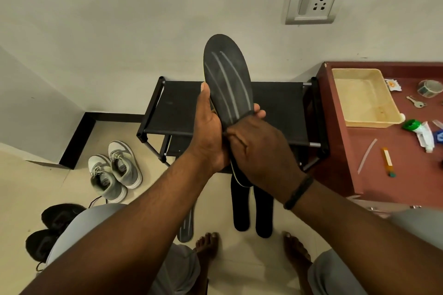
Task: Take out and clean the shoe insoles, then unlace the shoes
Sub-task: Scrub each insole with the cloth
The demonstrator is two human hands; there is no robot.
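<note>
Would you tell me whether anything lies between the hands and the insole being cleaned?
Nothing visible does: the left hand already grips the insole along its edge, and the right hand rests directly on its lower half.

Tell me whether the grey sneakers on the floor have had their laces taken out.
No, the grey sneakers on the floor still have pale laces threaded across their tongues.

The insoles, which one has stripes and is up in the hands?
The dark insole with pale grey stripes, held upright by the left hand and right hand. The two plain black insoles lie flat on the floor.
</note>
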